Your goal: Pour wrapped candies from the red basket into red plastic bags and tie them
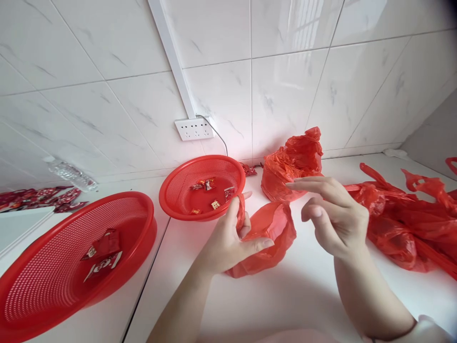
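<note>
A red plastic bag hangs from my left hand, its handle looped over the fingers and its mouth spread. My left thumb stretches across the bag's near side. To the right of that bag, my right hand is raised with fingers apart and nothing in it. Behind both hands a second red bag stands crumpled against the wall. A round red basket, just beyond my left hand, holds several small wrapped packets.
A larger red basket with a few packets is at the left. Behind it are a clear bottle and red packets. More red bags lie at the right. A socket strip is on the tiled wall.
</note>
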The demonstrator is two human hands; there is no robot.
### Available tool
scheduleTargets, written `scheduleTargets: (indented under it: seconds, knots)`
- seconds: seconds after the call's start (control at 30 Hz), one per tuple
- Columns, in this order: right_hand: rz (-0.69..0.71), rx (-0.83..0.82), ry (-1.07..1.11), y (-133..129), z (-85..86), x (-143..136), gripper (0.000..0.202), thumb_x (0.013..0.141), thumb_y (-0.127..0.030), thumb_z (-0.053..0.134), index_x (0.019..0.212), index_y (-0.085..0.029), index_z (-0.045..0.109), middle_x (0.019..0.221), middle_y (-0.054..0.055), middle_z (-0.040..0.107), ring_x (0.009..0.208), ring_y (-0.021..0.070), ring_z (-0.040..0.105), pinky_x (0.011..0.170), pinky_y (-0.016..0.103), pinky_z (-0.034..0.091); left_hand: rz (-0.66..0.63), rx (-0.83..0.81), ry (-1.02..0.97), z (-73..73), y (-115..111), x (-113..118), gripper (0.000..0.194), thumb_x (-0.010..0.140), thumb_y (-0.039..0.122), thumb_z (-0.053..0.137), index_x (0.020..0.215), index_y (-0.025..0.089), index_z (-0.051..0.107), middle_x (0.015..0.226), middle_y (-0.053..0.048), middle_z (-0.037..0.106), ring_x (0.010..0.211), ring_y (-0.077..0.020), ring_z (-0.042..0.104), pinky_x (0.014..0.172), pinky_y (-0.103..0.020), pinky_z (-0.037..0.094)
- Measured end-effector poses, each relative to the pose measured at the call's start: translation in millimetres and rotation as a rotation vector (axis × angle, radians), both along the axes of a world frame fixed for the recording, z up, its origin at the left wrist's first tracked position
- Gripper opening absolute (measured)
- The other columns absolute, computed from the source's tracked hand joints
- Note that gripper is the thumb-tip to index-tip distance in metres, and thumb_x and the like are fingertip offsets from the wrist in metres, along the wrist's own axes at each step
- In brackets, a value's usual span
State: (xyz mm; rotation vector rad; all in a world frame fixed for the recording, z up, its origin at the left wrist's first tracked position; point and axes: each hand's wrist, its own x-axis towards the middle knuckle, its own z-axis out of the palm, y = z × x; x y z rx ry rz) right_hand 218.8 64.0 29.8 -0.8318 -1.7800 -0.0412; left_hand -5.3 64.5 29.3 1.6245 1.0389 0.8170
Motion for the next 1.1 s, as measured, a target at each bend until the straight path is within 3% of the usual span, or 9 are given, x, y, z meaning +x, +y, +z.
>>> scheduleTargets:
  seconds: [0.07, 0.2, 0.27, 0.4, 0.53, 0.7, 0.83, 0.93, 1.1]
  knots:
    - [0.0, -0.012, -0.161, 1, 3.0, 3, 0.031, 0.094, -0.033, 0.049, 0.068, -0.022, 0.062, 0.119, 0.007, 0.066, 0.11, 0.0315, 0.059, 0.09, 0.05, 0.047, 0.002, -0.013, -0.028, 0.6, 0, -1, 0.086, 0.072, 0.036, 0.078, 0.143, 0.03, 0.03, 0.071, 0.006, 0.035, 0.064, -0.0099, 0.038, 0.067, -0.025, 0.041]
    - [0.133, -0.082, -0.435, 2, 8.1, -6, 0.032, 0.093, -0.046, 0.05, 0.102, -0.021, 0.068, 0.142, 0.012, 0.05, 0.122, 0.0316, 0.051, 0.095, 0.05, 0.046, -0.034, 0.016, -0.03, 0.2, 0, 2, 0.08, 0.071, 0.035, 0.078, 0.139, 0.032, 0.037, 0.087, 0.001, 0.054, 0.076, -0.0134, 0.051, 0.074, -0.029, 0.046]
    - [0.238, -0.071, -0.464, 0, 7.9, -16, 0.037, 0.094, -0.049, 0.048, 0.108, -0.019, 0.065, 0.145, 0.016, 0.045, 0.123, 0.0297, 0.05, 0.095, 0.047, 0.047, -0.121, 0.062, 0.031, 0.2, -1, 4, 0.06, 0.072, 0.035, 0.076, 0.127, 0.03, 0.051, 0.092, -0.001, 0.061, 0.079, -0.0161, 0.056, 0.072, -0.03, 0.047]
    - [0.466, -0.04, -0.367, -6, 4.2, -32, 0.027, 0.096, -0.039, 0.046, 0.101, -0.018, 0.063, 0.132, 0.016, 0.057, 0.114, 0.024, 0.058, 0.092, 0.04, 0.05, -0.293, 0.056, 0.064, 0.4, -4, 6, 0.015, 0.086, 0.035, 0.058, 0.092, 0.024, 0.066, 0.078, 0.001, 0.062, 0.073, -0.0165, 0.058, 0.063, -0.028, 0.045]
    - [0.466, -0.247, -0.146, -7, -1.2, -31, 0.026, 0.093, -0.013, 0.042, 0.116, -0.02, 0.053, 0.123, 0.012, 0.063, 0.108, 0.0192, 0.063, 0.086, 0.035, 0.055, -0.273, -0.076, -0.119, -0.6, -4, 1, 0.03, 0.092, 0.04, 0.05, 0.074, 0.018, 0.059, 0.064, 0.0, 0.053, 0.058, -0.0117, 0.05, 0.055, -0.026, 0.04]
    - [0.406, -0.322, -0.068, 3, -9.3, -31, 0.024, 0.088, -0.013, 0.05, 0.11, -0.022, 0.055, 0.099, 0.007, 0.066, 0.089, 0.0177, 0.065, 0.075, 0.031, 0.056, -0.182, -0.189, -0.257, -4.8, -1, 0, 0.042, 0.093, 0.048, 0.047, 0.064, 0.018, 0.049, 0.045, 0.004, 0.04, 0.04, -0.0073, 0.037, 0.044, -0.023, 0.03]
    - [0.227, -0.297, 0.071, 12, -13.6, -33, 0.016, 0.085, -0.011, 0.052, 0.097, -0.021, 0.056, 0.088, 0.004, 0.063, 0.079, 0.0161, 0.061, 0.07, 0.03, 0.054, -0.046, -0.317, -0.382, -6.0, 4, 2, 0.037, 0.094, 0.052, 0.044, 0.098, 0.02, 0.061, 0.037, 0.009, 0.038, 0.028, -0.0071, 0.029, 0.036, -0.021, 0.03]
    - [0.157, -0.244, 0.214, 14, -14.5, -30, 0.017, 0.083, -0.009, 0.054, 0.094, -0.022, 0.055, 0.088, 0.004, 0.061, 0.081, 0.017, 0.061, 0.071, 0.032, 0.052, -0.014, -0.387, -0.457, -3.9, 8, 0, 0.049, 0.095, 0.053, 0.04, 0.132, 0.023, 0.05, 0.043, 0.007, 0.051, 0.029, -0.0079, 0.036, 0.038, -0.021, 0.035]
    - [0.511, -0.152, 0.033, 5, -9.1, -21, 0.023, 0.081, -0.003, 0.052, 0.093, -0.023, 0.054, 0.085, 0.003, 0.06, 0.078, 0.0156, 0.061, 0.067, 0.029, 0.052, 0.003, -0.419, -0.591, -2.4, 13, -4, 0.04, 0.096, 0.045, 0.043, 0.125, 0.022, 0.058, 0.052, 0.003, 0.056, 0.049, -0.0075, 0.051, 0.058, -0.019, 0.045]
